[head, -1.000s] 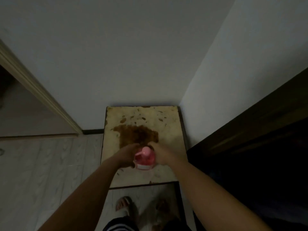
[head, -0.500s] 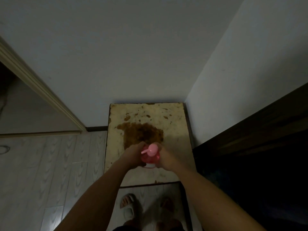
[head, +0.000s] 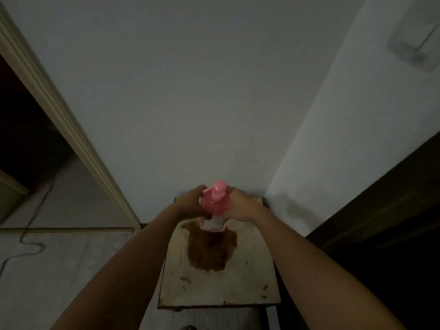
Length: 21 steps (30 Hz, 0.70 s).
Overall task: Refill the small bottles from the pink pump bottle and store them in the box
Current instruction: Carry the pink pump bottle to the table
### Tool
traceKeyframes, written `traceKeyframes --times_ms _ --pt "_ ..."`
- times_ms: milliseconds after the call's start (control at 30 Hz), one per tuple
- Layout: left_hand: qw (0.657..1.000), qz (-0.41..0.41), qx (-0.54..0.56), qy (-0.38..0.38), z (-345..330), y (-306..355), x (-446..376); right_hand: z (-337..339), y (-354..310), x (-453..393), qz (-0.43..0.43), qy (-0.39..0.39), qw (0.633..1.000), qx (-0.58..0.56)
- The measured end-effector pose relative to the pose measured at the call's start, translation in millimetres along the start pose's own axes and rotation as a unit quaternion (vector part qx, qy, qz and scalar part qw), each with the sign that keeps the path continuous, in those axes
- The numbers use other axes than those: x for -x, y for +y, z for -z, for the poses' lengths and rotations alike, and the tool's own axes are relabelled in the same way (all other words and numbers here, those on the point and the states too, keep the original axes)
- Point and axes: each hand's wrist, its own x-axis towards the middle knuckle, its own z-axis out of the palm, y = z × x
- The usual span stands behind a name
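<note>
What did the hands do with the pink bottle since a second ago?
Both hands lifted the pink pump bottle up off the stained table and out toward the wall. The left hand and right hand still grip its two sides. The table itself stayed put.

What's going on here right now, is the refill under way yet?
Not that the view shows. A person holds the pink pump bottle between both hands, the left hand and the right hand gripping its sides, raised above a worn, brown-stained small table in the corner of the room. The pump head points up. No small bottles or box are in view, so filling has apparently not begun. A cable lies on the floor to the left.
</note>
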Motion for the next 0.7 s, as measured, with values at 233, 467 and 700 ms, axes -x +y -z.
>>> traceKeyframes --times_ms 233,467,700 --pt "0.984 -0.004 0.161 0.078 50.4 31.4 20.0 44.8 -65.5 3.6 0.076 0.018 0.989 -0.125" --pt "0.958 0.014 0.253 0.135 82.5 31.2 57.5 51.4 -111.3 -7.5 0.138 0.003 0.984 -0.111" --pt "0.934 0.031 0.27 0.232 125.4 14.6 118.3 27.3 -175.8 -20.2 0.205 -0.041 0.973 -0.093"
